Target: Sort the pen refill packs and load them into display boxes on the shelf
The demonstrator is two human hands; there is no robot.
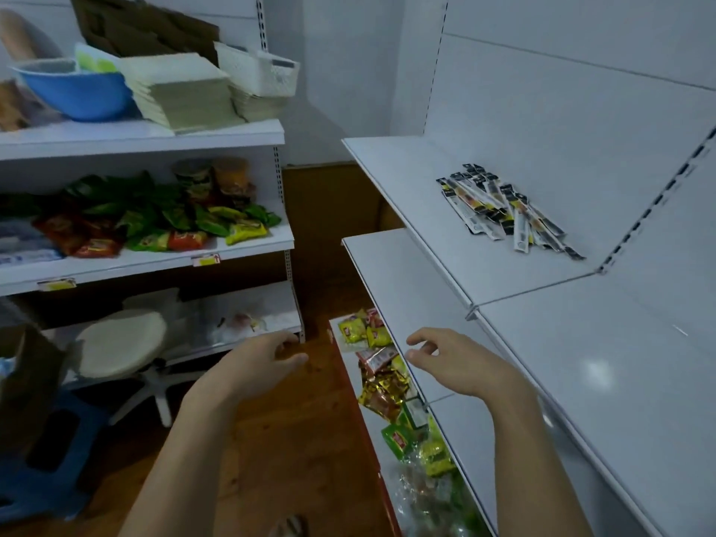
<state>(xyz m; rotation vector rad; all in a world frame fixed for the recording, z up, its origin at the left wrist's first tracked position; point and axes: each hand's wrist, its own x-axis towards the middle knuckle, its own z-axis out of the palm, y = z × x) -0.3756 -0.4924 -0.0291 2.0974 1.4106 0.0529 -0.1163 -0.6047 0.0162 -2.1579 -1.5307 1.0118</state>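
Standing before two white shelving units: the right-hand unit fills the right half of the view, the left-hand unit sits across a strip of wooden floor. Upper shelf of the right-hand unit carries a loose heap of pen refill packs, narrow black-white-yellow sleeves lying flat, overlapping, fanned toward the back wall. No other item on that shelf. Lower tiers of the right-hand unit hold mixed snack packets, partly hidden under the middle shelf edge. Left-hand unit: stacked pale papers, blue bowl, white basket on top tier; green and red snack bags below. Round cream stool and blue plastic stool on the floor at left. Both forearms are raised at mid-frame. Left hand over the floor, fingers loosely curled, grip spread and holding nothing. Right hand just in front of the middle shelf edge, fingers half-bent, grip likewise spread, nothing in it. Refill heap lies well apart from both hands, up and to the right of the right hand, one shelf level higher; farther still from the left hand.
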